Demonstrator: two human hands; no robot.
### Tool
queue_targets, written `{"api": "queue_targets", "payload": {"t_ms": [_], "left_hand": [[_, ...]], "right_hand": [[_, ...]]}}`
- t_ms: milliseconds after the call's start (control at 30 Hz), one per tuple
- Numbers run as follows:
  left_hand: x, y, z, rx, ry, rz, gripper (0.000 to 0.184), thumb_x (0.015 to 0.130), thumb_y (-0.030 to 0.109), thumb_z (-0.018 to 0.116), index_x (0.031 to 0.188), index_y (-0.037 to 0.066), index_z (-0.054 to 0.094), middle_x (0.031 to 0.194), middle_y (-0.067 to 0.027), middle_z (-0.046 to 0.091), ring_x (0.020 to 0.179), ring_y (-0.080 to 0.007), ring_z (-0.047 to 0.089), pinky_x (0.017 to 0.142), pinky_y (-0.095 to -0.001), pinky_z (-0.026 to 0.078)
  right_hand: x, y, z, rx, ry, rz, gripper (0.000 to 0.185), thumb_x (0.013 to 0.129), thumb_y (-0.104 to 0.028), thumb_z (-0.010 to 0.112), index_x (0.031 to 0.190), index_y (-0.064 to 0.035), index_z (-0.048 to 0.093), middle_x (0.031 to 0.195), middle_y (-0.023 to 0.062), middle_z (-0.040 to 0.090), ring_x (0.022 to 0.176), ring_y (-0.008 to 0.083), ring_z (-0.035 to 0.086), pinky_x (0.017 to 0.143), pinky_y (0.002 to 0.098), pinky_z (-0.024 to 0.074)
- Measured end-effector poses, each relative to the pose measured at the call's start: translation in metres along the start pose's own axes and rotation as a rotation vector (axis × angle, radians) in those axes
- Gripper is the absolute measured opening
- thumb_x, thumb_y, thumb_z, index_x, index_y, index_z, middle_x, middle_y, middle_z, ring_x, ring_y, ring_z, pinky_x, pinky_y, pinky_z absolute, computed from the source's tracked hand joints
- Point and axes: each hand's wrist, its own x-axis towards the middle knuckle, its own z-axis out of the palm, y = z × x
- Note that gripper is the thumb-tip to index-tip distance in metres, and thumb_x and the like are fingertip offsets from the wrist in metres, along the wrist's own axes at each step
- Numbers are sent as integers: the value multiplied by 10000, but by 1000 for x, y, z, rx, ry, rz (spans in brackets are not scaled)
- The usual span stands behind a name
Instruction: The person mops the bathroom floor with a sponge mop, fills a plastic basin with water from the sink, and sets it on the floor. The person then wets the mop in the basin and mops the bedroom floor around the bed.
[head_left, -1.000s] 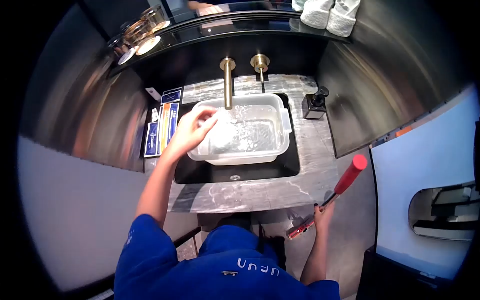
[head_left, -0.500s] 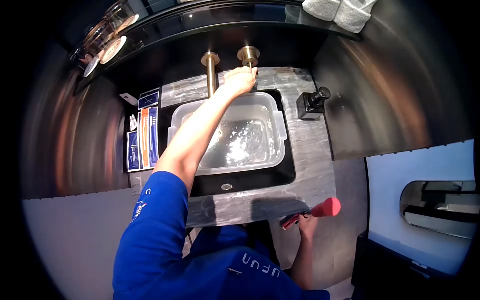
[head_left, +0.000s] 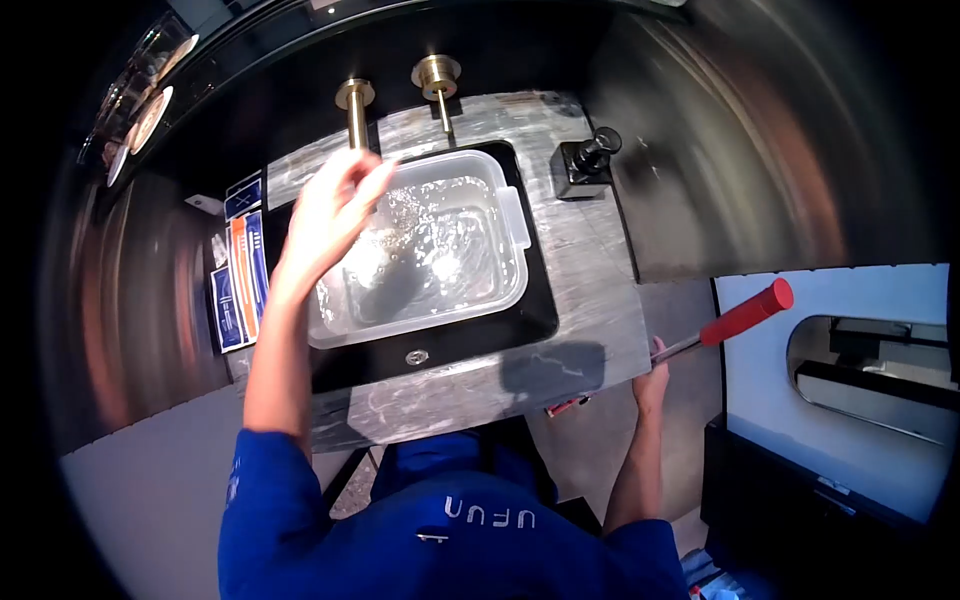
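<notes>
A clear plastic tub (head_left: 512, 215) with rippling water in it sits in the black sink (head_left: 540, 300). My left hand (head_left: 335, 210) is over the tub's left side, just below the brass spout (head_left: 357, 118), its thumb and fingers apart with nothing seen between them. To the right of the spout is the brass tap handle (head_left: 444, 112), untouched. Beyond the counter's front right corner, my right hand (head_left: 652, 378) is closed round the metal shaft of a tool with a red handle (head_left: 748, 312). The tool's red head (head_left: 567, 407) shows partly below the counter edge.
A black soap dispenser (head_left: 583, 165) stands at the counter's back right. Blue and orange packets (head_left: 240, 280) lie at the left. Glasses (head_left: 135, 90) are on the dark shelf at the upper left. Marbled counter (head_left: 600, 270) surrounds the sink.
My left hand went to the tap handle and has come back left to the spout. The red handle swung from upward, through pointing at the camera, to the upper right. The view has shifted.
</notes>
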Motion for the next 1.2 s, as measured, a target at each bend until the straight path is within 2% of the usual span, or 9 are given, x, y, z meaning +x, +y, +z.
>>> {"api": "queue_targets", "payload": {"t_ms": [133,200,267,333,400,533,733,833,1200], "left_hand": [[-70,-14,-52,214,239,-27,123,914,145,601,913,23,580,868,-26,535,810,-107,495,741,-251,407],[-97,-36,-64,262,354,-157,144,907,153,607,961,22,582,898,-41,542,835,-118,505,755,-258,411],[-126,-68,-66,288,419,-178,219,900,177,620,1041,13,578,958,-63,558,892,-143,529,789,-276,428],[-149,-89,-56,275,404,-333,389,894,238,635,1194,9,538,1028,-95,572,960,-174,546,831,-293,445],[-154,-93,-38,13,383,-482,433,869,249,665,1188,-15,538,974,-89,547,869,-138,516,747,-267,445],[-138,-130,-18,-292,339,-641,467,863,283,664,1204,-10,539,886,-43,599,767,-108,550,698,-241,455],[-119,-150,-15,-315,338,-592,338,859,270,677,1025,-12,590,876,-64,633,772,-107,565,710,-266,464],[-117,-153,-5,-375,436,-603,311,900,312,627,940,6,590,804,-19,591,711,-81,511,642,-247,431],[-123,-125,-22,-925,422,-739,214,950,244,541,866,49,569,761,-8,570,673,-89,525,617,-266,467]], "right_hand": [[-4,11,-11,-105,24,-378,571,783,-156,686,1293,-41,456,901,130,631,866,208,613,778,344,483],[-15,-27,-41,-305,-293,67,497,779,-219,696,1187,16,534,1026,223,644,921,264,654,804,414,487],[-28,-44,-58,-587,-676,322,366,811,-258,672,974,65,611,875,207,652,830,218,657,769,381,492],[-54,-98,-69,-207,-798,191,298,875,-217,616,818,75,632,792,133,662,751,159,623,714,313,484],[-58,-174,-50,462,-714,23,258,928,-180,548,919,64,630,783,63,643,720,109,569,683,250,457],[12,-248,40,451,-344,-295,307,928,-204,560,1101,49,580,754,13,577,677,90,506,638,255,438],[63,-273,121,252,-463,-256,377,825,-356,681,830,18,636,610,0,501,581,94,432,549,297,399],[60,-270,126,290,-367,-250,471,856,-367,648,582,-33,460,553,-41,417,543,73,362,486,305,306],[35,-293,95,488,-377,-41,455,910,-311,576,537,-103,419,552,-80,376,527,30,284,463,275,204]]}}
